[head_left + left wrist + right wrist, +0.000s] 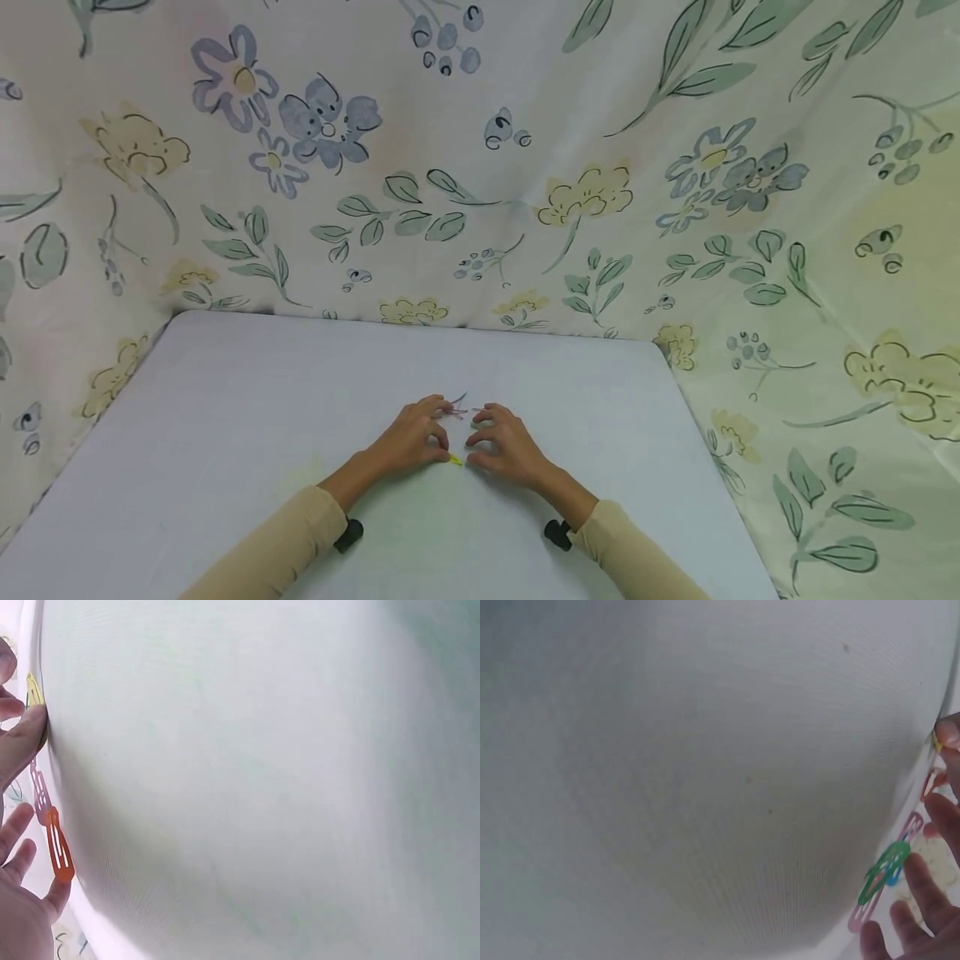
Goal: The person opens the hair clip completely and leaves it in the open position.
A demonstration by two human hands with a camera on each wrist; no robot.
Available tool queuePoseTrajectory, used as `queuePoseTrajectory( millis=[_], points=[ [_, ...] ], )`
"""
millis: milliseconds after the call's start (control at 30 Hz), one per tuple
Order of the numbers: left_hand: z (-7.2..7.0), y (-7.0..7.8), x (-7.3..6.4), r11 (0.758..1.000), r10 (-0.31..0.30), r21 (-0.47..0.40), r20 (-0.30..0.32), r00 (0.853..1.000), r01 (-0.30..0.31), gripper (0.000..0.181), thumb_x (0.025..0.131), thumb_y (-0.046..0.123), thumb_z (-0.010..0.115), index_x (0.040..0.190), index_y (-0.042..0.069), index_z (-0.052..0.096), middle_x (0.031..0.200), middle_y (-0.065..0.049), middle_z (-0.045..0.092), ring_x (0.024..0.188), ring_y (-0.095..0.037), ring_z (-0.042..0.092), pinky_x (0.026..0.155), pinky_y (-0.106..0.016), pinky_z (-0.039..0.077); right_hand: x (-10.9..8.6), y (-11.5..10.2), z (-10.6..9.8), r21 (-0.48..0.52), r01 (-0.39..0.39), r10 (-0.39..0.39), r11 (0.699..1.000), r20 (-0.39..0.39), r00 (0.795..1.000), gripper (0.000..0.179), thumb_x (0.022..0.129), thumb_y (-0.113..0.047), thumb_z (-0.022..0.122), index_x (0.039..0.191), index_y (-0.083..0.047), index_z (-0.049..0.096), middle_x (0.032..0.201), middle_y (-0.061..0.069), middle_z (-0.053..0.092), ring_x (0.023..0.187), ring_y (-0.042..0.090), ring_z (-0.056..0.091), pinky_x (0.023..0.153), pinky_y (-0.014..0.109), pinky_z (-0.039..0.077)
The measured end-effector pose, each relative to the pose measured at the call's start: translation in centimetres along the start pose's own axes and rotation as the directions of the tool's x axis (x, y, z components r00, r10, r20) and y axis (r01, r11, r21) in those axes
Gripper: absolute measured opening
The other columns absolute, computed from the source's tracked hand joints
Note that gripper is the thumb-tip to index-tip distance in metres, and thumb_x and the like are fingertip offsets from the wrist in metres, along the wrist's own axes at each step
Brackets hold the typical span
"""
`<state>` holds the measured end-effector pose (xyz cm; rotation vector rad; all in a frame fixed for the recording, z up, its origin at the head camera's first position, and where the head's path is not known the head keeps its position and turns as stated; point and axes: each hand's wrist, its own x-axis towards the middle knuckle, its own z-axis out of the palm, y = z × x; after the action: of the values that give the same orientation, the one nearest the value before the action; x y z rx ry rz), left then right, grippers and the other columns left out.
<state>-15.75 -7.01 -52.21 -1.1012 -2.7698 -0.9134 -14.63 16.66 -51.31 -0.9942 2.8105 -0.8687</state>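
Near the middle of the table, my left hand [414, 433] pinches a yellow snap hair clip [455, 459] between thumb and finger. Just across from it, my right hand [510, 446] has its fingers spread and bent a little, with nothing seen between them. In the left wrist view the yellow clip's tip shows above the thumb; a pink clip [40, 796] and an orange clip [59, 847] are lower down. A green clip [885, 871] overlaps a longer pink clip [859, 918] in the right wrist view, with a bit of blue behind, near the right fingertips.
The white table [225, 433] stretches to both sides of the hands. A flower-print cloth [450, 167] hangs behind it and along its sides. Small black wrist cameras [348, 535] sit beneath the cuffs of the beige sleeves [277, 542].
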Motion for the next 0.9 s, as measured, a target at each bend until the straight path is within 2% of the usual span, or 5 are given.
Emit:
queuePoseTrajectory(
  millis=[200,567,900],
  points=[
    [0.3,0.2,0.2,1.0,-0.006,-0.019,-0.019,1.0,0.005,0.011,0.078,0.022,0.086,0.078,0.015,0.078,0.129,-0.013,0.061,0.136,-0.037,0.041,0.103,-0.063,0.036,0.2,0.2,0.7,-0.07,0.055,-0.056,0.996,-0.009,0.998,0.012,0.083,-0.022,0.081,0.093,-0.016,0.08,0.124,0.011,0.063,0.135,0.04,0.042,0.104,0.061,0.037],
    [0.5,0.2,0.1,0.999,-0.033,-0.002,-0.019,0.999,0.033,0.015,0.078,0.026,0.086,0.074,0.016,0.075,0.129,-0.012,0.06,0.136,-0.035,0.041,0.105,-0.062,0.035,0.2,0.1,1.0,-0.114,0.055,-0.057,0.992,-0.013,0.998,0.006,0.083,-0.019,0.081,0.087,-0.016,0.081,0.124,0.007,0.064,0.137,0.037,0.041,0.101,0.06,0.04],
    [0.2,-0.3,-0.3,1.0,-0.003,-0.023,-0.043,0.999,0.002,0.012,0.076,0.023,0.087,0.076,0.015,0.079,0.131,-0.013,0.061,0.136,-0.038,0.041,0.104,-0.063,0.036,0.5,0.1,1.2,-0.107,0.049,-0.051,0.993,-0.01,0.999,0.009,0.086,-0.022,0.078,0.084,-0.014,0.08,0.122,0.005,0.064,0.137,0.034,0.041,0.105,0.058,0.038]
  ],
)
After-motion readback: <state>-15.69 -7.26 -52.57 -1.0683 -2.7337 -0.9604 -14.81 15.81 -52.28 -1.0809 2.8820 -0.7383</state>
